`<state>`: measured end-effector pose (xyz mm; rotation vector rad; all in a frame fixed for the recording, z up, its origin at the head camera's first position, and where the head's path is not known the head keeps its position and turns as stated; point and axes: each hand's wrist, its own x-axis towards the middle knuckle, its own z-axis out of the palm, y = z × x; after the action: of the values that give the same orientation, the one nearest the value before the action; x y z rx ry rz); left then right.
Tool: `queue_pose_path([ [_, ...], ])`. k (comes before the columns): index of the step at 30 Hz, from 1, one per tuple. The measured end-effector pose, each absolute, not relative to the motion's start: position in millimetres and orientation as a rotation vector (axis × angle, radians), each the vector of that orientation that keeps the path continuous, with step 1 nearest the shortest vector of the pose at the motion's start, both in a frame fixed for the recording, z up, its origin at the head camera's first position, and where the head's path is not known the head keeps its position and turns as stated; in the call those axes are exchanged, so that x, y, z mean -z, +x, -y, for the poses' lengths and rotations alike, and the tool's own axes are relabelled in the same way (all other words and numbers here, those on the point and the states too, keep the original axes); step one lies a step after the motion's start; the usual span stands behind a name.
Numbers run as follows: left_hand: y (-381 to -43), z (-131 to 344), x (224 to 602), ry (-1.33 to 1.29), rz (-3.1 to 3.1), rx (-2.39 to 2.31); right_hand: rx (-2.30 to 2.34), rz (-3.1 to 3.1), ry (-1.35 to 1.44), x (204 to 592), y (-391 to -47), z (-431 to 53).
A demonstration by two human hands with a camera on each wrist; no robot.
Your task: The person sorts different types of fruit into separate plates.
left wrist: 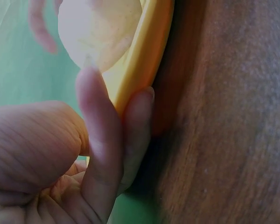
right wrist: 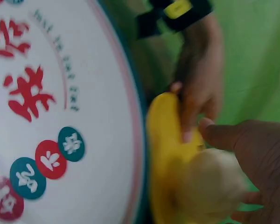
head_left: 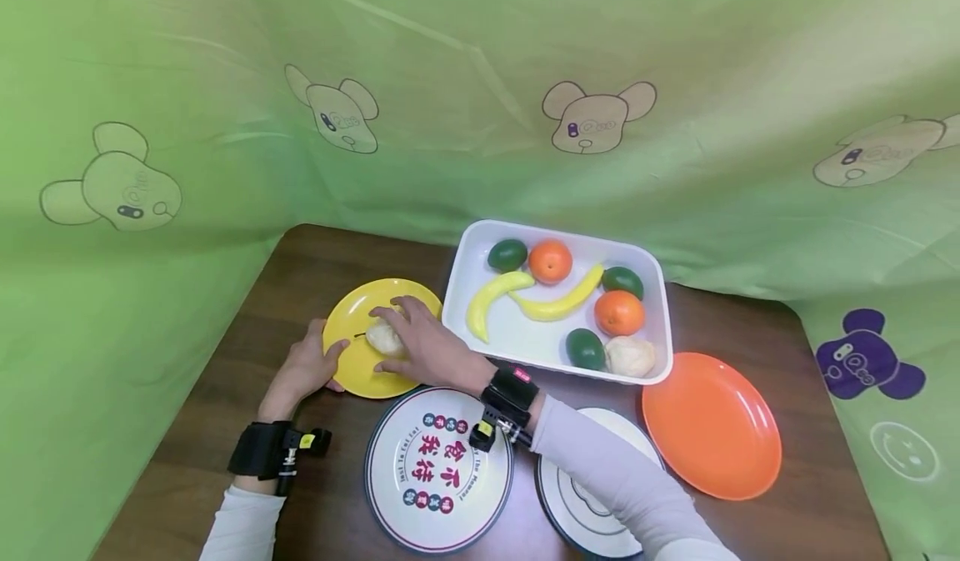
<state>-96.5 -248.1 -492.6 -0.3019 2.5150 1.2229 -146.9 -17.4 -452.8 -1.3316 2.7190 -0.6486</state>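
Observation:
A pale pear (head_left: 384, 338) with a dark stem lies on a small yellow plate (head_left: 352, 375) at the left of the table. My left hand (head_left: 306, 365) grips that plate's near left rim; in the left wrist view, the thumb (left wrist: 95, 107) lies over the rim and a finger lies under it. The right hand (head_left: 427, 346) reaches over the plate from the right, its fingers spread around the pear. In the left wrist view, one right finger (left wrist: 39, 25) stands apart from the pear. The right wrist view shows the right thumb (right wrist: 219, 134) beside the pear.
Behind, a white tray (head_left: 517, 358) holds two bananas, two oranges, several dark green fruits and another pale pear. A white plate with red lettering (head_left: 438, 469) stands in front, a second white plate (head_left: 558, 494) lies under the right forearm, and an orange plate (head_left: 712, 428) lies right.

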Motion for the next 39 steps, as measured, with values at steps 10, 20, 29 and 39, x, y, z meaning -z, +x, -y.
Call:
queue_pose_path([
  [10, -97, 250, 491, -0.279, -2.496, -1.233, 0.801, -3.027, -1.207, 390, -160, -115],
  [20, -97, 251, 488, -0.270, -2.479, -1.250, 0.501, -3.003, -0.507, 394, -145, -243],
  [29, -97, 251, 491, -0.269, -2.492, -1.245, 0.316, -2.799, -0.501, 416, -146, -268],
  [39, -99, 250, 494, -0.269, -2.507, -1.248, 0.122, -2.549, -0.630, 429, -180, -265],
])
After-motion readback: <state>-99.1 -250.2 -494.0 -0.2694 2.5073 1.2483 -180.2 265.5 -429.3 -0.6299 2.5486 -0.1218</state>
